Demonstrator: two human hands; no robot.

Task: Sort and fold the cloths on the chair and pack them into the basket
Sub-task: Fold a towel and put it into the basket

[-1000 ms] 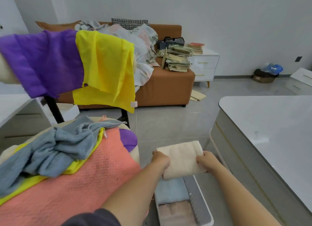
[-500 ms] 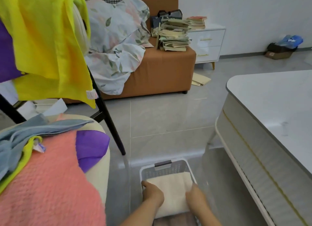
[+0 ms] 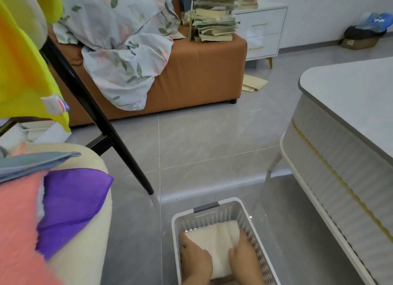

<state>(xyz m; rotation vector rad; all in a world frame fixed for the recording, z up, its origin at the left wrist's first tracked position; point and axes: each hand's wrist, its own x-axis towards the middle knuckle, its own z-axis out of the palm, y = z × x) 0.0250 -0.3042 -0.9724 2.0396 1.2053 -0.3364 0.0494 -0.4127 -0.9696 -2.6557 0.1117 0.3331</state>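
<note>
Left grip (image 3: 196,258) and right grip (image 3: 242,256) each clasp one side edge of the towel (image 3: 217,240). The thumbs lie on top, and the fingers seem to be tucked round the sides. I judge the two-sided hold is there to keep the fold flat and square, so nothing springs loose when I let go.

The towel sits low inside the basket (image 3: 212,208), pushed toward the far wall under the handle and nearly filling the width. The basket stands on the floor (image 3: 212,135) between the chair (image 3: 89,231) and the tabletop (image 3: 350,88), so the reach down from the chair is short.

The towel is cream, thick and fluffy, folded into a neat rectangle with a rounded fold along its far edge. A darker cloth shows just beneath it at the bottom of the view; I cannot tell more about it.

On the chair, a purple cloth (image 3: 72,201), pink cloth (image 3: 19,221) and grey cloth (image 3: 32,163) lie unfolded, and a yellow cloth (image 3: 23,71) hangs over the back. By my reckoning, most of the sorting remains.
</note>
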